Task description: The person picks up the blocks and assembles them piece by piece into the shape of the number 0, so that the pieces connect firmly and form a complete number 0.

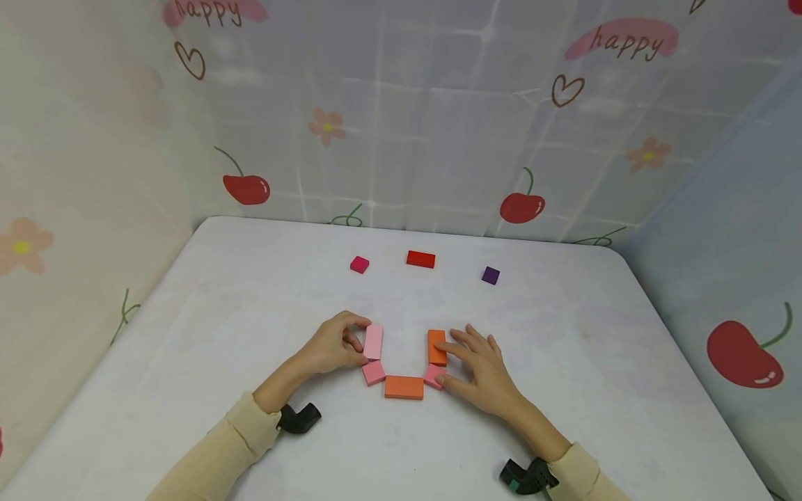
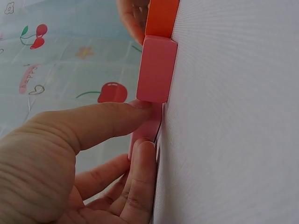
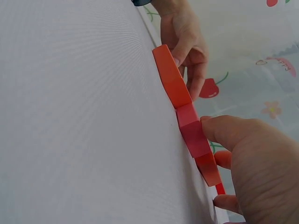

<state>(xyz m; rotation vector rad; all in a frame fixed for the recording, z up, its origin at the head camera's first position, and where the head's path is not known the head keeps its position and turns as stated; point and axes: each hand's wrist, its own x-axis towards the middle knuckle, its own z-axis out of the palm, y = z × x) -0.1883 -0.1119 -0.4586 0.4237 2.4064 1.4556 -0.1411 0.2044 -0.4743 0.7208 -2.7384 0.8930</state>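
Five blocks form a U on the white table. My left hand is at the left side, pinching the light pink block: the index fingertip is at its far end and the thumb at its near end. Just below lies a pink block, angled. A long orange block makes the bottom of the U. My right hand is at the right side, fingers spread. Its thumb touches the right pink block, and its index finger reaches the upright-lying orange block. The left wrist view shows the left thumb where two pink blocks meet.
Farther back on the table lie a magenta block, a red block and a dark purple block. A printed curtain hangs behind the table's far edge and along both sides.
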